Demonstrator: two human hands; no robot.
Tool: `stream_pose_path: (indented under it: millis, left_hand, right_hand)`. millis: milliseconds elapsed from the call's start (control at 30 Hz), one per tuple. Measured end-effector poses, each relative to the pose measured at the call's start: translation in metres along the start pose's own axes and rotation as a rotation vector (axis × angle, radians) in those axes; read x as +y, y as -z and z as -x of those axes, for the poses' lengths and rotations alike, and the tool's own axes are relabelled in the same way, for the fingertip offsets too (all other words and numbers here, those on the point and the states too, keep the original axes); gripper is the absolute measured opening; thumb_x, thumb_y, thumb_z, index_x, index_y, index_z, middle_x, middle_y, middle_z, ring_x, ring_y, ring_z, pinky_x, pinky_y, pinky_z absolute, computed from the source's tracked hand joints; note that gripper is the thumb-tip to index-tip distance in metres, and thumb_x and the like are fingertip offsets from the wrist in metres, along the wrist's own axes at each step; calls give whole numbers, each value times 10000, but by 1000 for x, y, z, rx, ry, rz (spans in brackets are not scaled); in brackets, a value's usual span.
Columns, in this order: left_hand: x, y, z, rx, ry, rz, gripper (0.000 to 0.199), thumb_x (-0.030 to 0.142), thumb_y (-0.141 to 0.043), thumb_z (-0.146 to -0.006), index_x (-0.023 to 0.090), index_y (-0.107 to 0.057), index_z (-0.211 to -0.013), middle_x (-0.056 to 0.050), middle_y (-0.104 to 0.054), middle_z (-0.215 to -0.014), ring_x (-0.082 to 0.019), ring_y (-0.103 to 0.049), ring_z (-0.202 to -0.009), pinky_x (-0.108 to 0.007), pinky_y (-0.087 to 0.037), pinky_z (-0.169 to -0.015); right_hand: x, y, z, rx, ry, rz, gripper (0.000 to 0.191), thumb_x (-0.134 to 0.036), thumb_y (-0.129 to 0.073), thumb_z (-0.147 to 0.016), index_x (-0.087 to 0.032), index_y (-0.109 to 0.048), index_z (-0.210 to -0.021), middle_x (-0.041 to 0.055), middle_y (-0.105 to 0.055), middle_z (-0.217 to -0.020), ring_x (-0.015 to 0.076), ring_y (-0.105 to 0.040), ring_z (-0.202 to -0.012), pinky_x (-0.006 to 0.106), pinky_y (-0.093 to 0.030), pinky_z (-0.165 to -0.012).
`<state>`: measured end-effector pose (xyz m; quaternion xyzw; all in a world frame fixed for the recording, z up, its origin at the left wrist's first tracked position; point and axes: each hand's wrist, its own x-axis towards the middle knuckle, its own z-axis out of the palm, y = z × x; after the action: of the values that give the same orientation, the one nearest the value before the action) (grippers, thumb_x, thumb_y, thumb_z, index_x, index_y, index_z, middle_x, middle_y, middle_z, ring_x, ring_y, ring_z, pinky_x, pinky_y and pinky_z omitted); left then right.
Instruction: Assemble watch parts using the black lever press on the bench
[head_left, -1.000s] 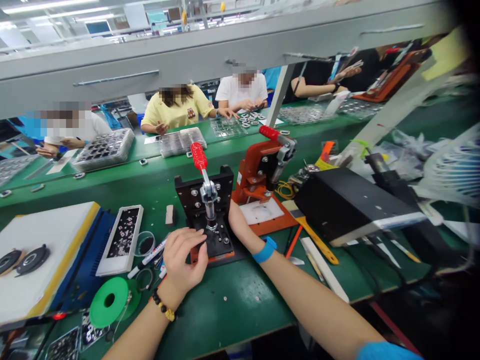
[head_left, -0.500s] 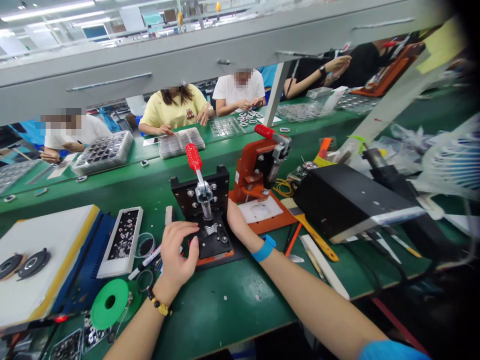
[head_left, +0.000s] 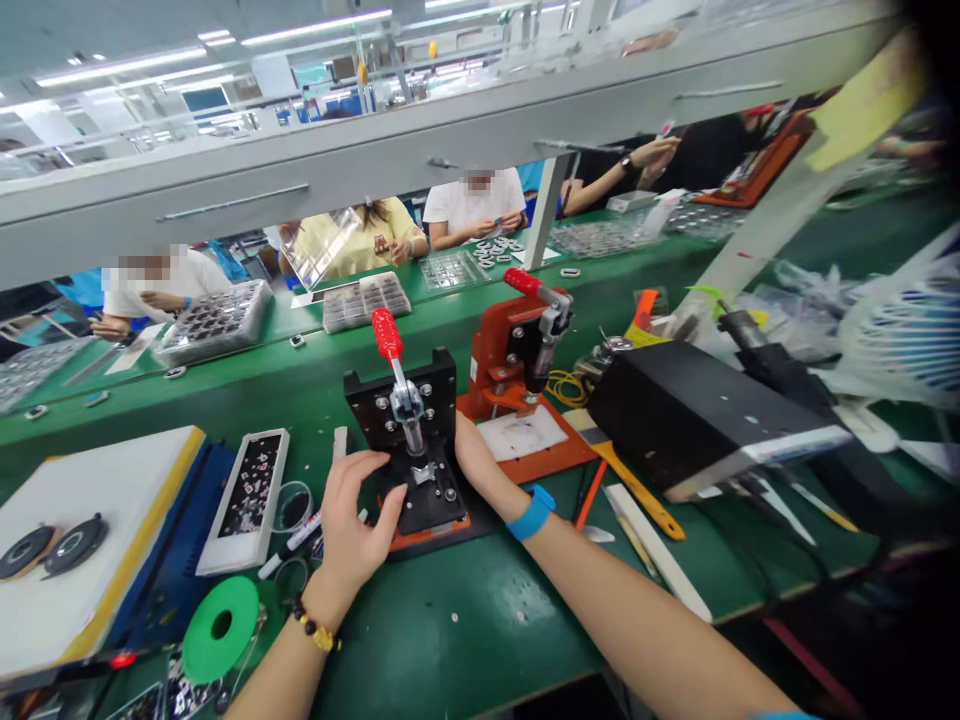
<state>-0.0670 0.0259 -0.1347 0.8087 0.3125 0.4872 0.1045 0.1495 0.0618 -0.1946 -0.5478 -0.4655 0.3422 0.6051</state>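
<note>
"What's in hand?"
"The black press (head_left: 399, 400): left hand (head_left: 352, 525) open at its base, right hand (head_left: 472, 455) at its side, fingers hidden, can't tell."
"Next?"
"Probably its red handle (head_left: 387, 333)."

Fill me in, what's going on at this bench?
A person at a green workbench has both bare hands at a black hand press with a red handle. The left hand is spread above the press base, and the right hand sits at the base's right edge. An orange press stands beside it. A co-worker in white sits across the bench.
</note>
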Motion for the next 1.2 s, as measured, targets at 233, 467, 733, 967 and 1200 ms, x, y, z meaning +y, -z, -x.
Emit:
stream_pose_path:
  millis: [233, 467, 733, 967, 1200]
  left_hand:
    - [-7, -1, -1, 29, 37, 10, 97, 248, -680, -1003, 222, -668, -1095, -34, -687, -1061, -188, -653, -1021, -319, -514, -934]
    - [-2, -1, 0, 6, 15, 21, 77, 210, -648, -1003, 206, -665, -1078, -35, -682, -1026, -178, -662, -968, -298, -530, -871]
    - [0, -6, 5, 20, 9, 55, 90, 220, -667, -1007, 235, -715, -1082, -13, -684, -1006, -153, -669, -894, -267, -527, -807]
    - [-11, -7, 11, -11, 80, 100, 107, 314, -667, -1009, 251, -720, -1077, -21, -709, -1069, -185, -683, -970, -303, -521, -853]
    - [-18, -10, 13, 54, 201, 63, 302, 463, -740, -935, 224, -670, -1106, -46, -657, -1076, -210, -664, -900, -337, -532, -805]
  right_hand:
    - [-4, 0, 1, 5, -9, -19, 546, -612, -363, -1020, -209, -703, -878, 71, -752, -914, 258, -654, -985, 435, -487, -1068]
    - [-1, -1, 1, 6, -11, -41, 467, -532, -382, -1017, -211, -681, -857, 68, -746, -911, 256, -646, -990, 441, -461, -1104]
    - [-9, -1, 4, -5, 0, 2, 523, -559, -307, -1025, -221, -682, -887, 64, -738, -893, 243, -647, -917, 414, -503, -1039]
    - [-12, 1, 6, -31, -24, 75, 583, -591, -264, -1052, -220, -694, -919, 81, -747, -957, 254, -662, -995, 399, -508, -1002]
    - [-10, 2, 5, -54, -21, 70, 624, -588, -236, -1088, -211, -721, -978, 78, -750, -1007, 240, -657, -987, 384, -502, -1015]
